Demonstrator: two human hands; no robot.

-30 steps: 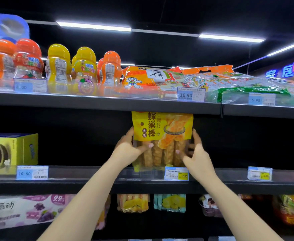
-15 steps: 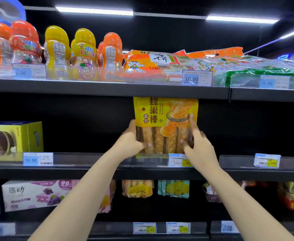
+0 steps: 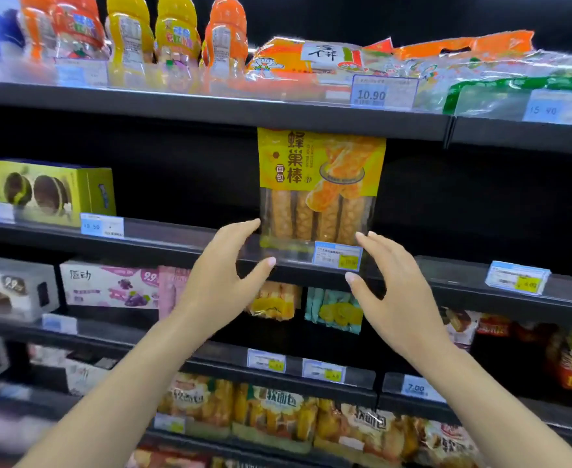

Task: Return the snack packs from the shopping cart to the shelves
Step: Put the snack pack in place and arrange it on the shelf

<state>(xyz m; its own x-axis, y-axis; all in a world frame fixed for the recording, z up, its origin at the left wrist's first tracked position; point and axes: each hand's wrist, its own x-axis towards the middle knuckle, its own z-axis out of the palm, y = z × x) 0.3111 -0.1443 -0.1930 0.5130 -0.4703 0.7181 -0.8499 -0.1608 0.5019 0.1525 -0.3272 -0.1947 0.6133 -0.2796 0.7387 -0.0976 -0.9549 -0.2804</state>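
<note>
Both hands hang in front of the middle shelf, fingers spread and gripping nothing. Left hand sits just below and left of the yellow snack pack, its fingertips close to the pack's lower left corner; whether they touch cannot be told. Right hand is just below the pack's lower right corner, near the price tag clipped to the shelf edge. The snack pack stands upright on the middle shelf, its top reaching up to the underside of the upper shelf. Farther left on the same shelf stands a green box.
</note>
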